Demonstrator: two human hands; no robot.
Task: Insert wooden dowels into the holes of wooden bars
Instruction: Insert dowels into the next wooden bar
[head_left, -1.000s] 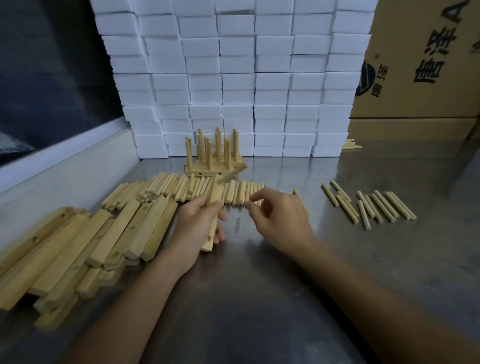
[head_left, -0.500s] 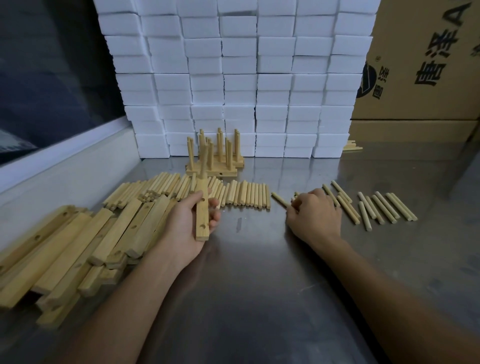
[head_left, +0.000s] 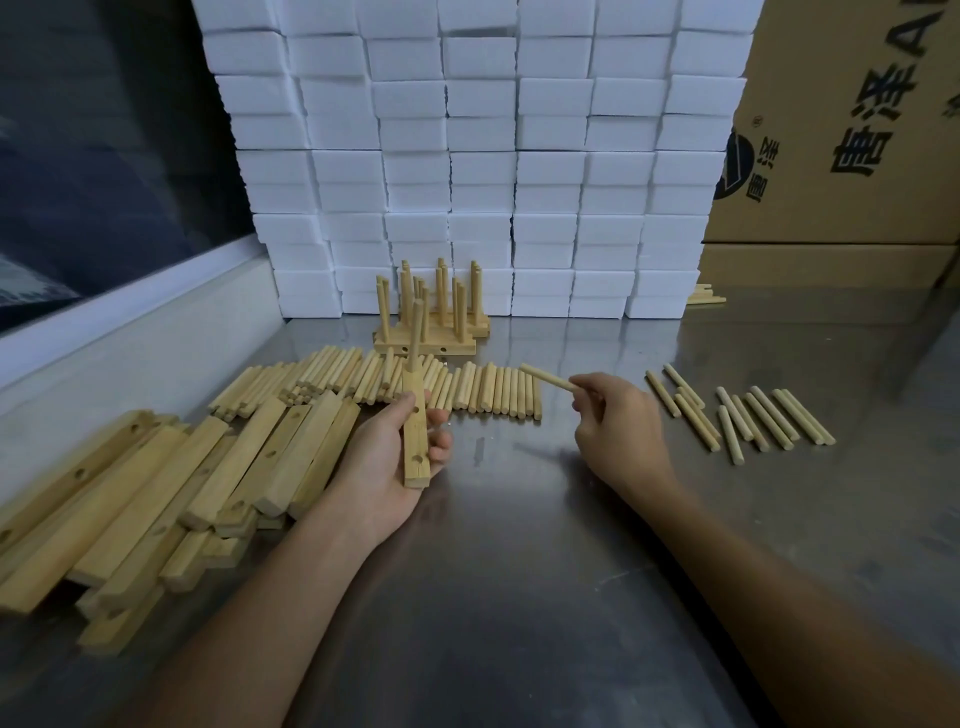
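Observation:
My left hand (head_left: 387, 457) grips a short wooden bar (head_left: 415, 431) lengthwise above the steel table. One dowel (head_left: 415, 332) stands upright in the bar's far hole, and the near hole shows bare. To the right, my right hand (head_left: 615, 423) pinches a loose dowel (head_left: 545, 375) that points up and to the left, a hand's width from the bar. A row of loose dowels (head_left: 483, 392) lies just behind both hands.
A heap of bare bars (head_left: 171, 488) lies at the left. Finished bars with upright dowels (head_left: 431, 322) stand at the back before a wall of white foam blocks (head_left: 478, 156). More dowels (head_left: 748, 415) lie at the right, near a cardboard box (head_left: 852, 130).
My right hand went right to the loose dowels, picked one up and now holds it lifted toward the bar. My left hand has turned the bar so that its top faces up.

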